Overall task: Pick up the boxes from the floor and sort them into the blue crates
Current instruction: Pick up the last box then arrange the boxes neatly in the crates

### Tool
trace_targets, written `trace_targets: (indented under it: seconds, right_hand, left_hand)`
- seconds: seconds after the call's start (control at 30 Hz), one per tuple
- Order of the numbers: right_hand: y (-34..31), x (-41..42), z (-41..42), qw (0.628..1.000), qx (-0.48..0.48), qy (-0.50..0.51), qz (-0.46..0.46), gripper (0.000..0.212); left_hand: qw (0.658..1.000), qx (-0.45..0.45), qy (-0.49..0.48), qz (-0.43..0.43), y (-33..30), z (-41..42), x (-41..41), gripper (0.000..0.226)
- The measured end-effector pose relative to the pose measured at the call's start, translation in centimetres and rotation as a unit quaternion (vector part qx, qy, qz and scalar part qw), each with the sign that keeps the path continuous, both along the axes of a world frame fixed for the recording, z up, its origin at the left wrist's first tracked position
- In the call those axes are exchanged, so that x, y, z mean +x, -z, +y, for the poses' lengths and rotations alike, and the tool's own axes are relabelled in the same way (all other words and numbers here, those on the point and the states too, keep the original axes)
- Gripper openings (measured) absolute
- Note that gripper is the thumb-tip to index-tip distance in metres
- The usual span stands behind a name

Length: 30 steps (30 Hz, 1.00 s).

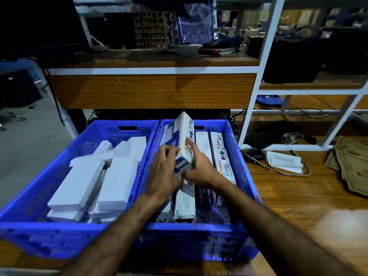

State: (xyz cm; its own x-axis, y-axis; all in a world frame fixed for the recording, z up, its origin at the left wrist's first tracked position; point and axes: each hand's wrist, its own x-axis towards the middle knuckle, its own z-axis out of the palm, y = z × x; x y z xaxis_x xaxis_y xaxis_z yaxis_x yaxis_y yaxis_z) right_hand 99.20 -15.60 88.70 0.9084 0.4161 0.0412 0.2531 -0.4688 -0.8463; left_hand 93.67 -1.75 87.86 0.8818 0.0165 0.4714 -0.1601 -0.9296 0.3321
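Observation:
Two blue crates stand side by side in front of me. The left crate point(59, 172) holds several plain white boxes point(76, 184). The right crate point(237, 156) holds several long printed boxes point(222, 156) lying lengthwise. Over the right crate, a printed white and blue box point(184, 136) is tilted up at its far end. My left hand point(162, 174) grips its near left side. My right hand point(199, 168) grips its near right side, fingers curled on top.
The crates sit on a wooden surface point(298, 196) below a white-framed shelf unit point(264, 56). To the right lie a white packet point(284, 161) with cables, a keyboard point(260, 139) and folded cardboard point(352, 166). Grey floor point(25, 146) shows at the left.

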Motion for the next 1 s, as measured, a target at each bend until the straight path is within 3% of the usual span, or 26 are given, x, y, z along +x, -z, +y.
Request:
trace_targets:
  seconds: [0.17, 0.23, 0.33, 0.43, 0.5, 0.63, 0.83, 0.93, 1.0]
  right_hand:
    - [1.3, -0.2, -1.8, 0.991, 0.045, -0.016, 0.126, 0.105]
    - [1.3, -0.4, -2.0, 0.995, -0.007, -0.022, 0.094, 0.086]
    - [1.3, -0.8, -1.6, 0.99, -0.141, 0.003, 0.008, 0.075]
    - [1.3, -1.4, -0.9, 0.946, -0.29, 0.055, -0.133, 0.071]
    - [1.2, -1.6, -0.4, 0.928, -0.316, 0.053, -0.188, 0.072]
    - [1.2, -1.1, -0.2, 0.931, -0.306, 0.058, -0.188, 0.056]
    - [0.8, -1.8, -1.4, 0.928, -0.314, 0.055, -0.191, 0.068]
    - [-0.9, -1.7, -3.6, 0.913, -0.364, 0.074, -0.166, 0.063]
    - [-1.3, -1.6, -5.0, 0.883, -0.43, 0.092, -0.162, 0.048]
  left_hand:
    - [0.991, 0.125, 0.047, 0.016, 1.0, 0.2, 0.1, 0.087]
    - [0.984, 0.165, 0.048, 0.035, 1.6, 0.6, 0.3, 0.087]
    - [0.978, 0.188, 0.069, 0.062, 1.6, 1.2, 0.5, 0.073]
    - [0.977, 0.179, 0.067, 0.094, 1.2, 2.2, 1.1, 0.066]
    - [0.974, 0.189, 0.058, 0.109, 1.2, 2.7, 1.4, 0.065]
    - [0.975, 0.188, 0.045, 0.11, 1.4, 2.7, 1.9, 0.066]
    - [0.978, 0.18, 0.027, 0.101, 1.1, 1.3, 1.5, 0.072]
    - [0.985, 0.122, 0.098, 0.069, 0.4, -0.9, 1.2, 0.072]
    - [0.976, 0.16, 0.143, 0.049, 0.3, -3.0, 1.7, 0.062]
